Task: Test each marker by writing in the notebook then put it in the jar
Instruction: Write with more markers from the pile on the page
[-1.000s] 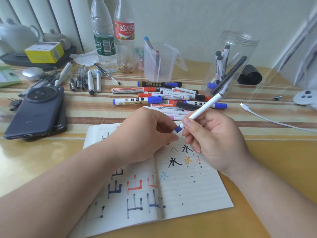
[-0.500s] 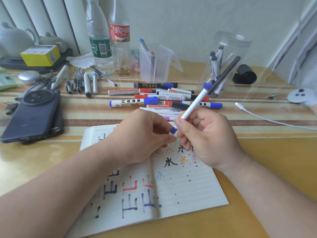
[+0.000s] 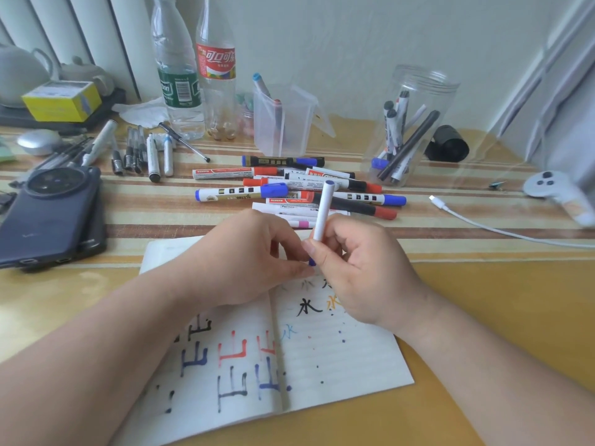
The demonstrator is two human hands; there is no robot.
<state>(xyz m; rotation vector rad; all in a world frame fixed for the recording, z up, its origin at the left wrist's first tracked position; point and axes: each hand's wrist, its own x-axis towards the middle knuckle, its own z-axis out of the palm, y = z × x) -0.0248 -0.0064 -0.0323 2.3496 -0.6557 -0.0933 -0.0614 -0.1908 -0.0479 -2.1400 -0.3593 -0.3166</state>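
my right hand [image 3: 363, 272] is curled round a white marker [image 3: 323, 210], thumb and fingers wrapped about its lower half; the marker stands nearly upright, leaning a little away from me, and its top end shows blue; my left hand [image 3: 251, 262] has its fingers curled in, and its fingertips pinch the marker's blue lower end, close against my right forefinger; whether that blue bit is a cap or the tip i cannot tell; both hands hover just over the far edge of the open notebook [image 3: 338, 365], which lies flat on the table [image 3: 483, 317] in front of me; its pages carry black, blue, red and orange characters and scattered dots; the jar [image 3: 415, 123] stands upright further back on my right, clear plastic, with several markers leaning inside it; between the notebook and the jar lies a loose pile of markers [image 3: 289, 191] with blue, red and black caps; behind the pile stands a clear box [image 3: 283, 120] holding a couple of pens, and beside it two plastic bottles [image 3: 180, 75]; a dark phone [image 3: 54, 217] lies at my left; a white cable [image 3: 483, 225] runs across the table at my right
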